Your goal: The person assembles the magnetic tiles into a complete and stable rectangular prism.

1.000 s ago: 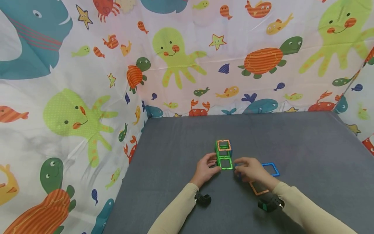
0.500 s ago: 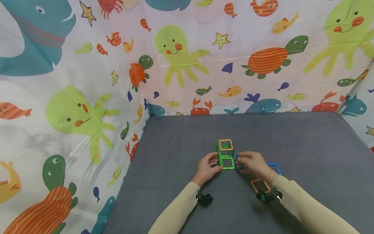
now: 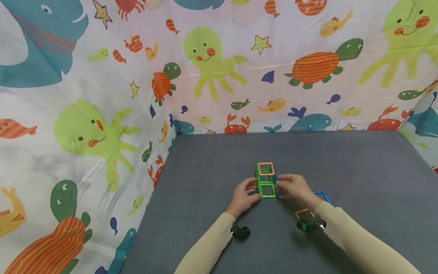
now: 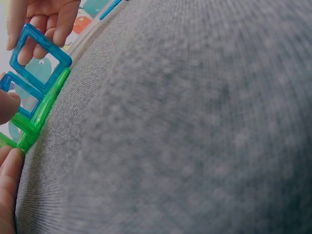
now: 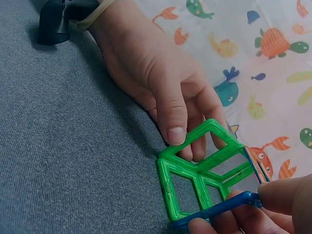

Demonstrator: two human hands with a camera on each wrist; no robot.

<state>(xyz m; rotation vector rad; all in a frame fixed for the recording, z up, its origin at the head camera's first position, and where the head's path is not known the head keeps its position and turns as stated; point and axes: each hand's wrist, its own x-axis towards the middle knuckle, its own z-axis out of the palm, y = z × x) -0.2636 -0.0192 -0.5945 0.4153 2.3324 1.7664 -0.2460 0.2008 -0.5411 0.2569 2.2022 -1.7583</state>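
A small build of magnetic tiles stands on the grey cloth, with green square frames (image 3: 268, 196) along the bottom and left side and an orange square tile (image 3: 259, 169) on top at its far end. My left hand (image 3: 242, 196) holds the upright green tile (image 5: 190, 138) on the left, thumb on one face and fingers behind. My right hand (image 3: 294, 188) pinches a blue square tile (image 4: 50, 45) by its upper part. This blue tile stands upright along the right edge of the near green frame, beside another upright blue tile (image 4: 27, 83).
Right of the build, a loose blue tile (image 3: 320, 191) and an orange tile (image 3: 302, 210) lie on the cloth, partly covered by my right arm. A printed sea-animal curtain (image 3: 232, 87) borders the table at the back and left.
My right hand has moved left and slightly away from me, bringing the blue tile up against the green frame. My left hand has kept its place at the build.
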